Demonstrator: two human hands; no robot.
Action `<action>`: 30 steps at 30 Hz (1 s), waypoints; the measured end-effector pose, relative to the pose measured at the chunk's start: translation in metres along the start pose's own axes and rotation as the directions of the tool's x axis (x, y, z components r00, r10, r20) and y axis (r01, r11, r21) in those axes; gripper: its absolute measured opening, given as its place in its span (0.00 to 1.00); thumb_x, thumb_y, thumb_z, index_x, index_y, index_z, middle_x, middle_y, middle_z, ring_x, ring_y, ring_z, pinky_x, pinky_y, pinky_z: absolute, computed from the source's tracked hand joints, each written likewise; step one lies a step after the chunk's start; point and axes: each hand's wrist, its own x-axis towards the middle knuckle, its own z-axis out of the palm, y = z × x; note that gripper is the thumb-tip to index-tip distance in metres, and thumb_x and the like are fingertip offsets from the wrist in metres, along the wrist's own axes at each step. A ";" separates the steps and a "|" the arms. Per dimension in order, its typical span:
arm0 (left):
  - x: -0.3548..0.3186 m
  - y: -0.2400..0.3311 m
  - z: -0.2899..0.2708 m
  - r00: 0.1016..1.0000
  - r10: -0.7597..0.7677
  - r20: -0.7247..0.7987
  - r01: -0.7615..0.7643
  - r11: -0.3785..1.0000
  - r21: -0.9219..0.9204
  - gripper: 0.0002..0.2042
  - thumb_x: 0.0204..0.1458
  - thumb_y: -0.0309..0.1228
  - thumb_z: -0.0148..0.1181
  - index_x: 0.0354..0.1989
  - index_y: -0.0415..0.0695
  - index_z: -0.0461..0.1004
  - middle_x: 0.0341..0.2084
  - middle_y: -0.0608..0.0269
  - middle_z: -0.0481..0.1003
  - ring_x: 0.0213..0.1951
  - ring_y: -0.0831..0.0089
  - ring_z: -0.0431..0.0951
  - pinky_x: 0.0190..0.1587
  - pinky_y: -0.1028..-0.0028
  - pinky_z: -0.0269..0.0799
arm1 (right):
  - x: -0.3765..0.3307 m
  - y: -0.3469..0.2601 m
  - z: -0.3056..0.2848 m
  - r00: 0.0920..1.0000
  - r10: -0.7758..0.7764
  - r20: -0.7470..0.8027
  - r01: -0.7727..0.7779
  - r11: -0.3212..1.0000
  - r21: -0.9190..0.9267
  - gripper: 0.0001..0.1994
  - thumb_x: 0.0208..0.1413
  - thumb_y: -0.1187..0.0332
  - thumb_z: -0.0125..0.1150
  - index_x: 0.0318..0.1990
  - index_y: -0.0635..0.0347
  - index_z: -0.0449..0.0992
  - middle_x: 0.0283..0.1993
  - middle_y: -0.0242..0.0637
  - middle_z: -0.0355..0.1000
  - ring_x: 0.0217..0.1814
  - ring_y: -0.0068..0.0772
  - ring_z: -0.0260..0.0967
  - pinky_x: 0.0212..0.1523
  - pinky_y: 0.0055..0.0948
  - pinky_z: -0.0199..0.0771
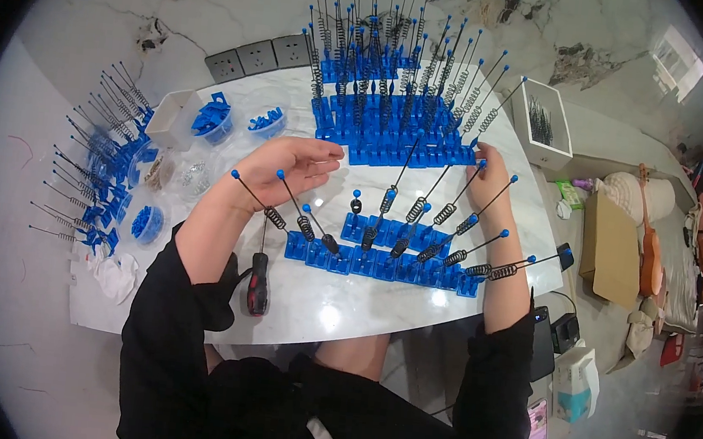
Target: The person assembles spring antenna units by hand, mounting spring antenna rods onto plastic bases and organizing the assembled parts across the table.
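Observation:
Two hands flank a dense block of blue plastic bases [413, 153], each base bearing an upright black spring and a thin rod with a blue ball tip. My left hand [293, 167] hovers by the block's left front corner, fingers stretched and slightly bent, holding nothing. At the right end, my right hand [490, 182] has its fingers apart beside the last base; whether they touch it is unclear. Between my forearms lie two shorter rows: a front row of blue bases [360, 263] with springs leaning outward, and a small row [401, 234] just behind it.
A black-and-red screwdriver [258, 287] lies near my left forearm. To the left stand clear tubs of blue parts [144, 223], more spring pieces [101, 187] and crumpled tissue [116, 277]. A white bin [538, 123] with dark rods sits at the right, sockets [257, 56] at the back.

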 end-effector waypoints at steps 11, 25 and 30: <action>-0.081 0.031 0.004 0.949 0.313 -0.019 -0.313 0.950 0.011 0.22 0.59 0.31 0.50 0.59 0.28 0.63 0.59 0.47 0.66 0.62 0.63 0.65 0.62 0.70 0.63 | 0.008 0.004 0.012 1.000 -0.018 0.014 0.018 1.000 0.008 0.29 0.40 0.75 0.65 0.55 0.63 0.67 0.46 0.47 0.70 0.45 0.44 0.68 0.49 0.37 0.69; -0.136 -0.030 0.011 0.939 0.325 -0.117 -0.314 0.944 0.103 0.27 0.55 0.22 0.50 0.64 0.30 0.55 0.63 0.50 0.60 0.66 0.65 0.58 0.66 0.71 0.52 | 0.004 -0.008 -0.002 0.995 0.093 -0.026 -0.091 0.994 0.065 0.36 0.42 0.74 0.59 0.65 0.61 0.59 0.57 0.50 0.67 0.59 0.48 0.60 0.61 0.40 0.61; -0.124 -0.050 -0.001 0.938 0.339 -0.070 -0.298 0.895 0.332 0.25 0.56 0.21 0.50 0.64 0.34 0.58 0.60 0.52 0.64 0.63 0.68 0.62 0.66 0.72 0.53 | -0.024 0.005 -0.064 0.935 0.346 -0.078 -0.289 0.871 0.396 0.20 0.51 0.73 0.62 0.53 0.64 0.71 0.46 0.36 0.73 0.46 0.26 0.69 0.50 0.26 0.68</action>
